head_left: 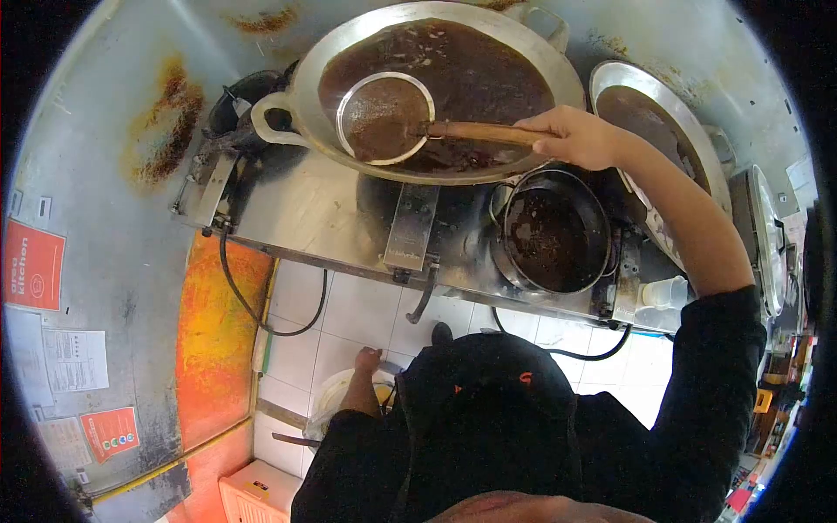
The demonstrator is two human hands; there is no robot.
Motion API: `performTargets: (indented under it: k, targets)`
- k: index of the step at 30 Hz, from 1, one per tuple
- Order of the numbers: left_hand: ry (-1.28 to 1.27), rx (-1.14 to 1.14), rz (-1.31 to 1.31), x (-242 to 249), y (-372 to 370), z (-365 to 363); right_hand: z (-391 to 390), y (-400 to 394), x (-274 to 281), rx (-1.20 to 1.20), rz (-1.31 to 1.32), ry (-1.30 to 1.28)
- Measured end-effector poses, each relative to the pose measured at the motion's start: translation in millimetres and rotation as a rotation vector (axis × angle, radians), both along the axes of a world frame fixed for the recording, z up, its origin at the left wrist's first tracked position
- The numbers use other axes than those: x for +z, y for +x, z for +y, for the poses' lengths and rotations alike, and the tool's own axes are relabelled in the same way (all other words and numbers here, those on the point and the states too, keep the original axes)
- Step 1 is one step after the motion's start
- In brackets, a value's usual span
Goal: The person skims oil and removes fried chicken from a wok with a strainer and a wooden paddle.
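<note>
My right hand [575, 138] is closed around the wooden handle of a round mesh skimmer [384, 118]. The skimmer's ring lies over the left part of a large metal wok [301, 87]. Dark brown oil [488, 70] fills much of the wok, and a few pale bits float near its far side. Whether the mesh dips into the oil is hard to tell. My left hand [369, 359] hangs low by my side with its fingers curled, near a pale bucket [336, 392] on the floor. Nothing shows in that hand.
A smaller dark pot [554, 231] stands on the steel stove [296, 196] just below the wok. Another wide pan [602, 83] of dark liquid sits to the right. A blackened pan [248, 96] is at left, a plastic cup [664, 294] at right. Hoses [240, 292] hang along the front.
</note>
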State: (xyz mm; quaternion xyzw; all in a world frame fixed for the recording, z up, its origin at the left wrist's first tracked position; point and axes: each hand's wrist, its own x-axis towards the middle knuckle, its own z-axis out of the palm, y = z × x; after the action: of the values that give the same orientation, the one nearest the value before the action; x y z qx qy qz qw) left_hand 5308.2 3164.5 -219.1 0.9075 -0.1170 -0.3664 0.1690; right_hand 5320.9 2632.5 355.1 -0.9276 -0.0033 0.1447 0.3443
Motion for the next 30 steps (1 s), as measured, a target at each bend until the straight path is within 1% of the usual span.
performTargets:
  k: [1,4,5,7,8,9,10,11,13,14,16,17,18,19,20,21,22,24,25,26,28,30]
  targets:
    - [0.033,0.16,0.04,45,1,-11,-1,-6,3,-0.02,-0.017,-0.043]
    - [-0.014,0.113,0.023,37,3,-6,-6,-27,7,-0.037,0.051,-0.006]
    - [-0.012,0.106,0.025,29,5,-6,-7,-38,9,-0.044,0.053,-0.004]
    - [0.026,0.114,0.195,8,11,-1,-3,-62,16,-0.154,0.129,0.104]
    - [0.031,0.104,0.199,-13,12,3,2,-74,23,-0.164,0.133,0.108]
    - [-0.036,0.089,0.066,-36,9,10,9,-89,30,-0.267,0.151,0.084]
    - [-0.104,0.072,-0.064,-47,5,14,14,-103,33,-0.371,0.172,0.059]
    - [-0.099,0.06,-0.054,-39,5,13,17,-118,32,-0.384,0.182,0.063]
    - [-0.013,0.137,0.076,-8,11,-1,17,-153,30,-0.514,0.099,0.129]
    - [-0.008,0.123,0.086,-11,15,-1,18,-170,27,-0.528,0.109,0.132]
    - [-0.022,-0.142,-0.009,-25,24,5,23,-205,22,-0.692,0.045,0.091]
    - [0.038,0.026,0.046,11,24,-12,26,-225,14,-0.762,0.029,0.113]
    - [0.046,0.011,0.061,-4,28,-11,30,-242,4,-0.778,0.046,0.114]
    - [0.045,0.036,0.129,-44,41,-2,34,-259,-7,-0.813,-0.016,0.096]
    - [0.048,0.062,0.2,-64,44,6,41,-273,-11,-0.846,-0.075,0.077]
    - [0.003,-0.123,0.104,-52,44,6,56,-275,-11,-0.916,-0.075,0.131]
    - [-0.048,-0.307,0.009,-40,49,2,61,-291,-26,-0.982,-0.08,0.053]
    - [-0.021,-0.019,0.117,-10,48,-21,71,-311,-50,-0.996,0.003,-0.023]
    - [-0.011,-0.03,0.129,7,49,-31,84,-303,-49,-0.963,-0.023,-0.021]
    - [0.028,-0.003,0.156,23,52,-41,87,-311,-66,-0.996,0.02,-0.106]
    - [0.078,0.017,0.191,33,53,-55,97,-317,-106,-0.928,-0.105,-0.411]
    - [0.053,-0.156,0.085,30,55,-61,107,-311,-124,-0.917,0.051,-0.597]
